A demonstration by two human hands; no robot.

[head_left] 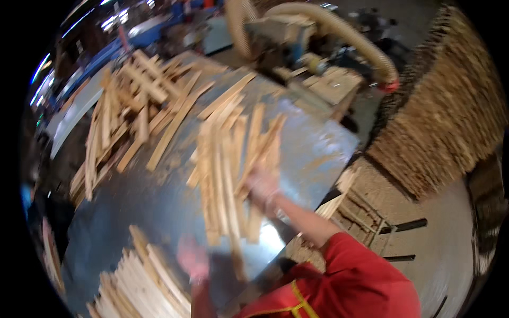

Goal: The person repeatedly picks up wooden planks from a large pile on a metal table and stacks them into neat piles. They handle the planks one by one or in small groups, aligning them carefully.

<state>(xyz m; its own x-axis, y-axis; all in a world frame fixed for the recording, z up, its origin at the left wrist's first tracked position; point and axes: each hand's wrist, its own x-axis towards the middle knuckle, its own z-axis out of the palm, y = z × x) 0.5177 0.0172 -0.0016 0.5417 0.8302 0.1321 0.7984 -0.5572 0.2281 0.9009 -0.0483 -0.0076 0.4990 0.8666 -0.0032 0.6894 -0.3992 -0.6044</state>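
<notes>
My right hand [262,185], gloved, is closed on a wooden strip [268,139] at the right side of a loose pile. Under and beside it, several long pale wooden strips [218,175] lie roughly side by side on a shiny metal table [143,204]. My left hand [192,258] hovers over the table's near part, smeared by motion, so its fingers do not show clearly. Nearest to it is a neat row of wooden strips [140,281] at the lower left, apparently apart from the hand.
A jumbled heap of wooden strips [140,100] covers the table's far left. Beyond the table stands a machine with a beige flexible hose [339,26]. A tall stack of wood pieces [445,116] rises at the right, near a metal-framed cart [366,214].
</notes>
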